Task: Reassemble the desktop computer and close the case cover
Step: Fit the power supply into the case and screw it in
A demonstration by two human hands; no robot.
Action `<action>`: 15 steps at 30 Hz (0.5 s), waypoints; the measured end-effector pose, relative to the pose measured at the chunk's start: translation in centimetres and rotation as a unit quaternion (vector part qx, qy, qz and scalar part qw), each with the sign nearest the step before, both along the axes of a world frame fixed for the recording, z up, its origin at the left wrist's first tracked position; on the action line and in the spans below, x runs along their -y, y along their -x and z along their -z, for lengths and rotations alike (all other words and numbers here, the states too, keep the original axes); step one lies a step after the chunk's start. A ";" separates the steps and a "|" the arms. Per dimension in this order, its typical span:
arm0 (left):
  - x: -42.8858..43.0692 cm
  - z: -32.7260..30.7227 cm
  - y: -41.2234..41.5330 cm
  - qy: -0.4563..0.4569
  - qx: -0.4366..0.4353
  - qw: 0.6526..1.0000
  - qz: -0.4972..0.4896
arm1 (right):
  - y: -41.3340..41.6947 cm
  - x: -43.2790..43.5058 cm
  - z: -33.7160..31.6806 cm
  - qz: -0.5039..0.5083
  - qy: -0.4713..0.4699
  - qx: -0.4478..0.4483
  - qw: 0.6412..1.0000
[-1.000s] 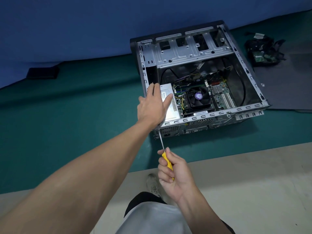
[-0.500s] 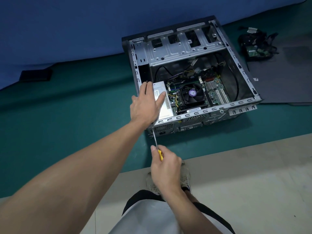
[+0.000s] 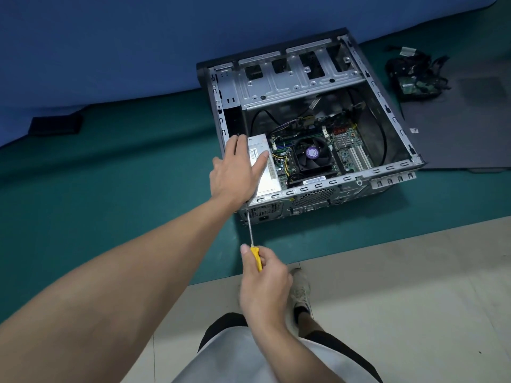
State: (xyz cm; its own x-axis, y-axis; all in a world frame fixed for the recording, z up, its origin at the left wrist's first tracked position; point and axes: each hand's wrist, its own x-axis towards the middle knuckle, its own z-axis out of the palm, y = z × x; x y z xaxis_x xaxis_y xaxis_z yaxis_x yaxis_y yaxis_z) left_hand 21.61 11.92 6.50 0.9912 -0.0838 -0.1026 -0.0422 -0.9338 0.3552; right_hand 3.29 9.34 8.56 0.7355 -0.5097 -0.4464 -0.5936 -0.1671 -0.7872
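head view: left hand (image 3: 235, 172), fingers straight, presses the power supply (image 3: 266, 179) at the near-left corner of the case (image 3: 387, 168); right hand (image 3: 265, 283) grips the screwdriver (image 3: 256, 259), which may slip if the supply shifts.

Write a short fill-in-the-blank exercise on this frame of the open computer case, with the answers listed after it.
The right hand grips a screwdriver with a ____ handle. The left hand rests with straight fingers on the silver ____ inside the open case. The cooler fan has a ____ sticker at its hub.
Missing words: yellow; power supply; purple.
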 end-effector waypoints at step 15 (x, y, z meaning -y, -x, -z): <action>0.0 0.0 0.2 0.006 0.008 1.000 0.000 | 0.0 0.7 0.9 -0.067 0.084 0.092 0.990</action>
State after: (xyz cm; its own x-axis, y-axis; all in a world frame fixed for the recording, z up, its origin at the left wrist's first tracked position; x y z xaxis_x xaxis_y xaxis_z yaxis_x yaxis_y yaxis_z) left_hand 21.44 11.92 6.50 0.9928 -0.0841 -0.0855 -0.0472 -0.9294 0.3661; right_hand 3.26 8.64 7.62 0.8625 -0.4579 -0.2157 -0.4063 -0.3722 -0.8345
